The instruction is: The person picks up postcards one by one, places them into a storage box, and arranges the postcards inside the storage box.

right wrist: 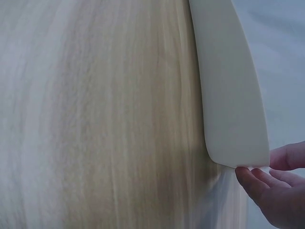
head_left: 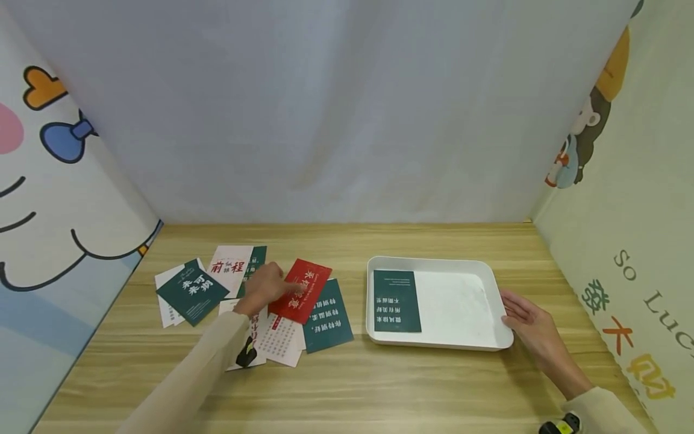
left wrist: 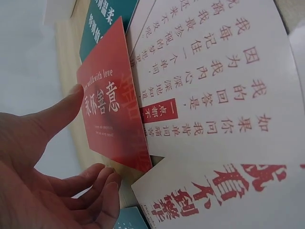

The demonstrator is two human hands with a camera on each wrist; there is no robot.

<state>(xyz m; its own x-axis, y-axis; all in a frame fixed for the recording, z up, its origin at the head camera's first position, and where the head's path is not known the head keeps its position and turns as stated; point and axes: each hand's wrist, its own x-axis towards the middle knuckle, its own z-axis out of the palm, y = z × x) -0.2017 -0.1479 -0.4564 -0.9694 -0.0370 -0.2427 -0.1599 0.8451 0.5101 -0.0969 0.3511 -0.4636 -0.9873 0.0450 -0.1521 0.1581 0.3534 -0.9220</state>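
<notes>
My left hand [head_left: 264, 288] is over the cards on the left, its thumb reaching onto a red card [head_left: 311, 280]. In the left wrist view the thumb touches the edge of that card, while the other fingers [left wrist: 97, 183] bend loosely beside its lower end. The red card overlaps a green card [head_left: 329, 319] and a white card with red print [head_left: 279, 340]. At the right end of a white tray [head_left: 450, 344], my right hand [head_left: 534, 322] pinches the rim between thumb and fingers. One green card [head_left: 397, 301] lies inside the tray, on its left side.
Further left on the wooden table [head_left: 325, 392] lie more cards, among them a turned green card [head_left: 193, 292] and a white one with red characters [head_left: 230, 259]. A pale curtain [head_left: 347, 120] closes off the back, with printed panels on both sides.
</notes>
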